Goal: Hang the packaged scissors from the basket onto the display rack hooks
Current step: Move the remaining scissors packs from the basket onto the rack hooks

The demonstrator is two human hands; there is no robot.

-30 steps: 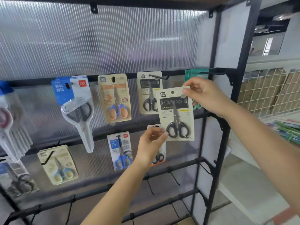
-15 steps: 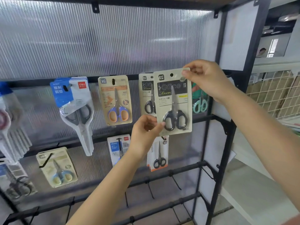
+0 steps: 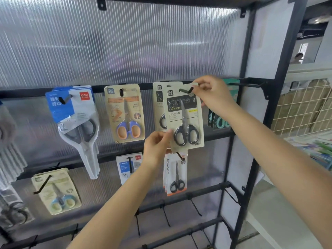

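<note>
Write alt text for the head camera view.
Two hands hold a beige pack of black-handled office scissors at a black rack hook: the right hand pinches its top corner, the left hand its lower edge. Other scissor packs hang alongside.

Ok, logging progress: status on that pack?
Both hands pinching the scissors pack. Hook through its hole. Same pack behind; nothing blocking.

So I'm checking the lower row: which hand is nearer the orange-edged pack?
Left. The left hand pinches the held pack just above the orange-edged pack; the right hand is up at the hook.
</note>
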